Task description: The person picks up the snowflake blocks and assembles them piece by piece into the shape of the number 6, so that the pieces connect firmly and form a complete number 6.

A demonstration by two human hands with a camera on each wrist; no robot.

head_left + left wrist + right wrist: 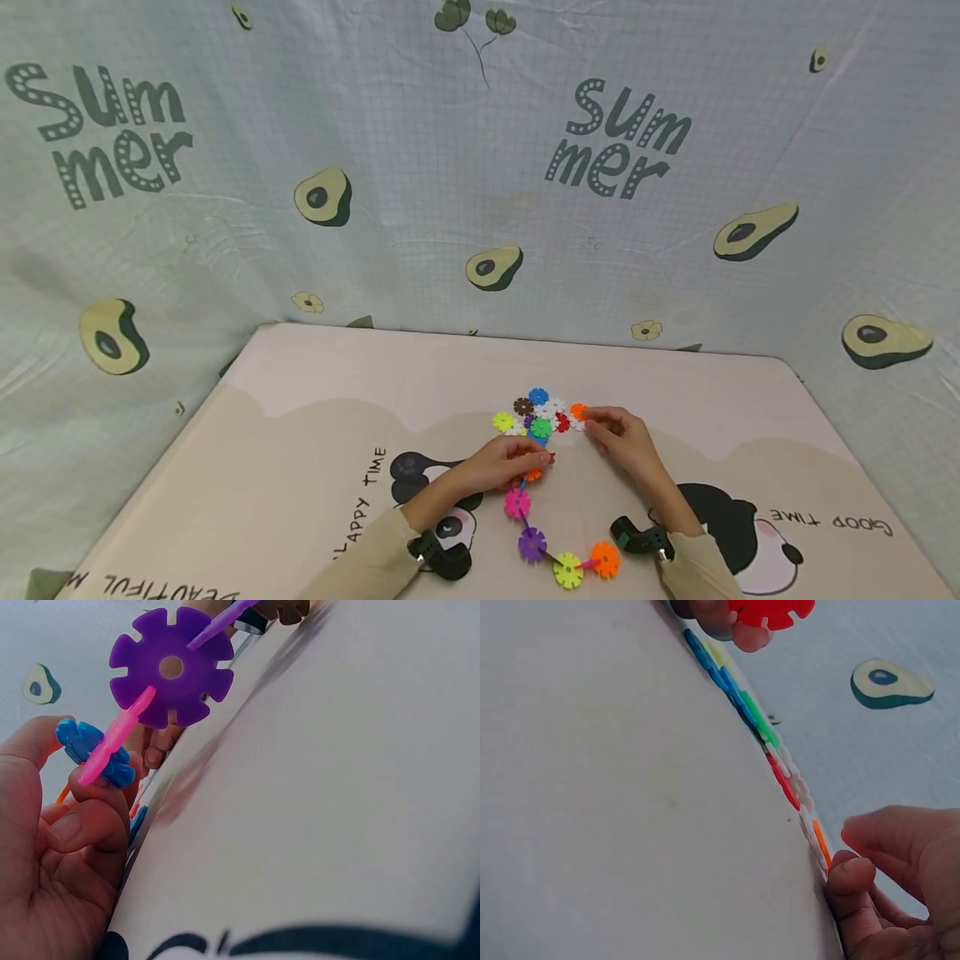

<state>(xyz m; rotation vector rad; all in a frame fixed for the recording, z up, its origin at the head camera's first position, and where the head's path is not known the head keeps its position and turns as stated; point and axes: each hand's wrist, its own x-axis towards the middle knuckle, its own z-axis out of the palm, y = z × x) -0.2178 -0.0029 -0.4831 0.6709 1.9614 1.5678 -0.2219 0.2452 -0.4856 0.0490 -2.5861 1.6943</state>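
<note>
My left hand (506, 462) pinches a chain of notched plastic discs. In the left wrist view, a blue disc (94, 750) sits between thumb and finger, with a pink disc (120, 735) slotted into it and a purple disc (171, 669) beyond. A red disc (774, 611) shows at the left fingertips in the right wrist view. Toward me the chain runs through a yellow-green disc (568, 571) to an orange end disc (604, 559). My right hand (622, 437) reaches the pile's right edge, fingertips right at a loose orange disc (578, 412), thumb and forefinger apart.
Several loose discs lie flat in a pile beyond the hands, among them a brown disc (523, 407), a green disc (541, 427) and a blue disc (538, 396). The table (247, 475) has a panda-print cover, and a patterned curtain (420, 167) hangs behind it.
</note>
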